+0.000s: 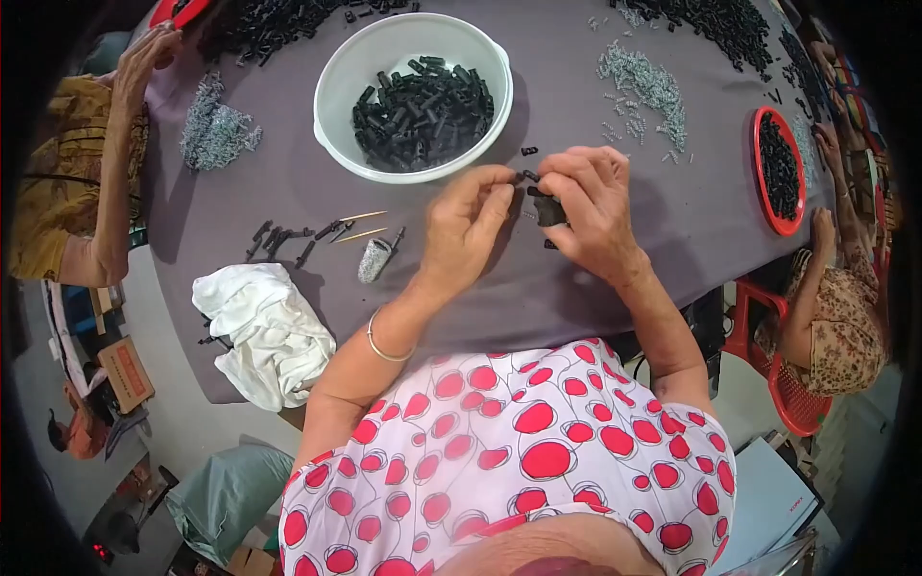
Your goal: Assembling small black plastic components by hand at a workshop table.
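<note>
My left hand (463, 223) and my right hand (591, 204) meet over the table below a white bowl (331, 144). Fingertips of both hands pinch a small black plastic part (527, 176). Under my right fingers sits a dark lump of black material (550, 210), partly hidden, so I cannot tell its kind. Just beyond the hands lies a loose black part (529, 151). The bowl holds many short black tubular pieces (423, 110). Left of my left hand are two thin wooden sticks (363, 233), a silvery wrapped tool (375, 259) and several black parts (279, 238).
A crumpled white cloth (264, 331) lies at the table's near left. Heaps of small silvery pieces (645, 88) and black parts (715, 34) cover the far side. A red tray (800, 226) stands at right. Other people sit left (86, 173) and right (840, 341).
</note>
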Tool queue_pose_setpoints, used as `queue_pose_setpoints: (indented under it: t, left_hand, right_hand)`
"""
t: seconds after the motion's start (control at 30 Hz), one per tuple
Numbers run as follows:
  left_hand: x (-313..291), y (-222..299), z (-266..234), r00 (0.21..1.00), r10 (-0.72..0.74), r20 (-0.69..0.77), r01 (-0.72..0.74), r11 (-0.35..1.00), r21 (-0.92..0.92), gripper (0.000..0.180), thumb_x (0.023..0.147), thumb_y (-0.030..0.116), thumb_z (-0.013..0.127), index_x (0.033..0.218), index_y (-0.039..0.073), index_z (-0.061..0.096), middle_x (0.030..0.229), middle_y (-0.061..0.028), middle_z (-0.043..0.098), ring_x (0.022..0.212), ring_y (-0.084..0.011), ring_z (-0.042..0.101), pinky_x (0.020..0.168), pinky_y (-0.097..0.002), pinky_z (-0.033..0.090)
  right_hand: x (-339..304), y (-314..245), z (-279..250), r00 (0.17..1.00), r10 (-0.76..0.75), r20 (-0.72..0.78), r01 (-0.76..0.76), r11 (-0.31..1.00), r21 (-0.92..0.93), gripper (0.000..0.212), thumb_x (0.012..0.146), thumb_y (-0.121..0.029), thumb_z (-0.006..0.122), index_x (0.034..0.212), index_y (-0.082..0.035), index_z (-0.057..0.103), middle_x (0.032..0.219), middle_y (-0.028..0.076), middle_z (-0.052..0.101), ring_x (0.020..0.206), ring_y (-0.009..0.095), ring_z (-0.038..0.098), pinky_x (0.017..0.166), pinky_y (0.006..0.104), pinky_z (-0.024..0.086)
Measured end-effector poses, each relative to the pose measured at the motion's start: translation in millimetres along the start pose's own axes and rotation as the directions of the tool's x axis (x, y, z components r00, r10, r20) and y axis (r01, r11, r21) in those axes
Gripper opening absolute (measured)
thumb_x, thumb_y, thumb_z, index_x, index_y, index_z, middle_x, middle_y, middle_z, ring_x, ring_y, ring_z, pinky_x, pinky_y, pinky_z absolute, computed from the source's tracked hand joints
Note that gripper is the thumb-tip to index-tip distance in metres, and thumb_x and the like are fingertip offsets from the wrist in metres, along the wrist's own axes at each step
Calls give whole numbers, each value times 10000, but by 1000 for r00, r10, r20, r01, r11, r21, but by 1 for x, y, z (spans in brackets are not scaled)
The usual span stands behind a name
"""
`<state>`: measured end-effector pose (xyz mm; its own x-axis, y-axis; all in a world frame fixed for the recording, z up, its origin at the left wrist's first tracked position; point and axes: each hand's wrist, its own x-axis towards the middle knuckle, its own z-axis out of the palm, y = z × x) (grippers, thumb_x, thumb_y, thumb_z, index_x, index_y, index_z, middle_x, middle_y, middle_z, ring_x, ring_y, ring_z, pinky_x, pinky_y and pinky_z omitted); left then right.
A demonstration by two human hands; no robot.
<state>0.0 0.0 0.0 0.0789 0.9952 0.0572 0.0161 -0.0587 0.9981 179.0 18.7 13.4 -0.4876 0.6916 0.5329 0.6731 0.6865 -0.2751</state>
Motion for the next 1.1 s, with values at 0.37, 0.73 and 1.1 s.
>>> queue_pose_setpoints:
  t: [0.37,0.73,1.1]
  left_hand:
    - [3,7,-11,906,-259,335,368,875,-316,194,913,175,583,943,-12,625,790,-27,612,652,-59,528,574,-189,412]
    - [1,7,-10,825,-282,489,486,796,-361,210,906,157,593,1000,-29,612,828,-47,630,655,-60,543,588,-189,438]
    - [9,-2,-20,885,-281,372,448,736,-508,134,886,47,552,994,-11,608,876,-90,625,649,-107,535,589,-231,441]
  right_hand:
    - [3,-13,-10,990,104,-95,-70,949,308,335,552,-4,663,866,-77,571,968,57,585,890,253,542,789,365,402]
    - [-12,-13,-21,983,184,21,-175,888,425,334,564,34,642,877,-65,577,885,66,577,820,254,531,713,339,427]
    - [-35,11,-49,961,271,53,-275,928,251,337,557,27,593,881,-65,611,868,55,556,840,255,513,742,356,429]
